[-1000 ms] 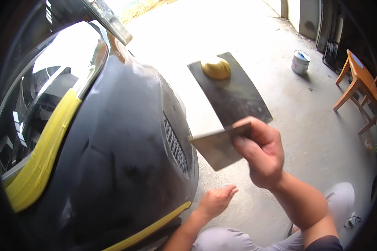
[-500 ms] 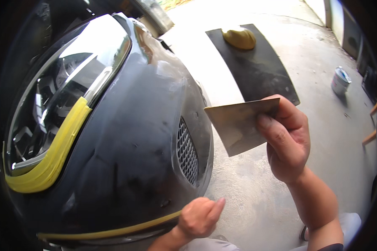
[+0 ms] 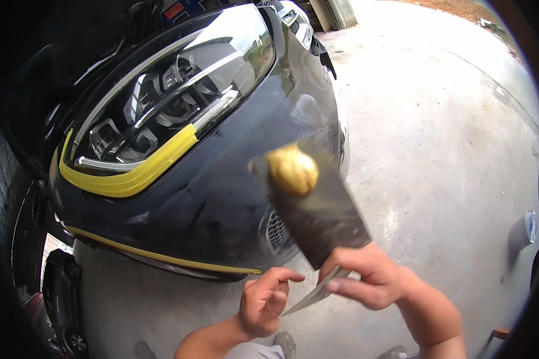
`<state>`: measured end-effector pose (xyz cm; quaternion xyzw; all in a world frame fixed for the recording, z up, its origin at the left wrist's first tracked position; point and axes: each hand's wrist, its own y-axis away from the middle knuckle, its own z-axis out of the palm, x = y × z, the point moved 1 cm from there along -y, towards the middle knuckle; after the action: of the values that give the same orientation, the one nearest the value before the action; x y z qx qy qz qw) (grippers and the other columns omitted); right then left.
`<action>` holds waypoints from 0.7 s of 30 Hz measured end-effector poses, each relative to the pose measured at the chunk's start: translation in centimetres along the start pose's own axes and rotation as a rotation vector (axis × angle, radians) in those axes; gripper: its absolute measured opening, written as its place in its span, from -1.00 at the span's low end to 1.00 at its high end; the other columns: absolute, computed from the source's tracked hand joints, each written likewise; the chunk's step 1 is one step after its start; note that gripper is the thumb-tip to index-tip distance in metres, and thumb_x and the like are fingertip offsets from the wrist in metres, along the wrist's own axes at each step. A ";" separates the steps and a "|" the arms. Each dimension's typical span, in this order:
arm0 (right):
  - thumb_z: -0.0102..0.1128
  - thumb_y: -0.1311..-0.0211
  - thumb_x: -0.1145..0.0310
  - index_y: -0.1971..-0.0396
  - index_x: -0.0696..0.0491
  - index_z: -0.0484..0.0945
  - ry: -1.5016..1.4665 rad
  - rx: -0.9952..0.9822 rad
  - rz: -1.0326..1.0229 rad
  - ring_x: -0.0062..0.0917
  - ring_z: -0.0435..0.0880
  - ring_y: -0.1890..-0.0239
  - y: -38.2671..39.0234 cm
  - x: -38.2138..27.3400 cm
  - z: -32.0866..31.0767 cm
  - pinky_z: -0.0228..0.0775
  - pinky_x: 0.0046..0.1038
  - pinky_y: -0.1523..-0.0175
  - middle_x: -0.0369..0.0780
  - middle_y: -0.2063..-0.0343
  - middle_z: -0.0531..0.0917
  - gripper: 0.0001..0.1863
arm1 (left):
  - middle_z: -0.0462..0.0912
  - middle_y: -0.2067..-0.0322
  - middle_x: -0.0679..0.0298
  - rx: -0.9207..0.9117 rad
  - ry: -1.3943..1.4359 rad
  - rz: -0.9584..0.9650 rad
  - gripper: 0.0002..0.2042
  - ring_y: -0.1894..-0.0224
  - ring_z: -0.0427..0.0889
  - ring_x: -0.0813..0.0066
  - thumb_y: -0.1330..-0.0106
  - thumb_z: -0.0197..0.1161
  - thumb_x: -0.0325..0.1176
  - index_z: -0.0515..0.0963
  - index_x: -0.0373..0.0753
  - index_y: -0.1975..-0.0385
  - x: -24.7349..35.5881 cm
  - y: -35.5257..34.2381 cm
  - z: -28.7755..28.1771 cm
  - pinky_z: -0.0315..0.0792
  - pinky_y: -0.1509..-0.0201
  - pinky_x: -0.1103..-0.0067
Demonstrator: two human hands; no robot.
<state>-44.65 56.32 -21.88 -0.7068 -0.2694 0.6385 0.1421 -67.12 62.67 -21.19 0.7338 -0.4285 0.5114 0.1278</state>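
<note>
My right hand (image 3: 368, 275) is closed round the near end of a dark, flat putty board (image 3: 320, 224). A lump of yellow putty (image 3: 294, 170) sits at the board's far end, blurred by motion. The same hand also pinches a thin metal putty scraper (image 3: 311, 296) under its thumb, seen nearly edge-on and pointing down to the left. My left hand (image 3: 265, 302) is beside the scraper's tip, with its index finger stretched out and the others loosely bent; nothing shows in it. Beyond both hands is a dark car bumper (image 3: 215, 185), dull and smudged, partly hidden by the board.
Yellow masking tape (image 3: 126, 182) edges the headlight (image 3: 161, 107), and a thinner strip (image 3: 156, 254) follows the bumper's lower edge. A small can (image 3: 524, 227) stands on the concrete floor (image 3: 437, 161) at the right. Another dark car (image 3: 63, 299) appears at the lower left.
My view has swung, so the car sits further right. My right hand has come lower, and the scraper has turned from face-on to edge-on. My left hand's fingers have loosened from a fist.
</note>
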 end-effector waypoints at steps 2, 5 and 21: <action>0.14 -0.27 0.36 0.26 0.07 0.50 -0.078 -0.061 -0.020 -0.30 0.53 0.46 0.5 1.8 2.8 0.35 -0.38 0.33 -0.19 0.52 0.54 -0.88 | 0.35 0.58 0.39 -0.075 0.123 -0.174 -0.40 0.53 0.31 0.70 -0.37 0.07 0.09 0.33 -0.45 -0.03 1.0 1.1 0.1 0.22 0.45 0.69; 0.10 -0.30 0.32 0.25 0.09 0.47 -0.194 -0.245 0.137 -0.18 0.51 0.24 1.5 1.7 4.1 0.34 -0.28 0.17 -0.09 0.36 0.52 -0.84 | 0.49 0.39 0.36 0.087 0.300 -0.267 -0.56 0.34 0.42 0.69 -0.42 0.09 -0.09 0.37 -0.40 -0.03 1.8 2.2 0.9 0.31 0.23 0.72; 0.03 -0.37 0.44 0.12 0.20 0.45 -0.539 0.659 0.138 -0.69 0.52 0.22 0.3 4.2 2.5 0.41 -0.58 0.12 -0.28 0.24 0.58 -0.82 | 0.64 0.18 0.16 0.229 0.494 -0.472 -0.74 0.15 0.57 0.53 -0.29 -0.01 -0.53 0.50 -0.50 0.10 1.5 8.0 -2.6 0.43 0.03 0.58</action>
<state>-46.84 58.10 -25.89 -0.4479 -0.0305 0.8603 0.2415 -74.72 58.81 -20.75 0.6764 -0.1431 0.6745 0.2590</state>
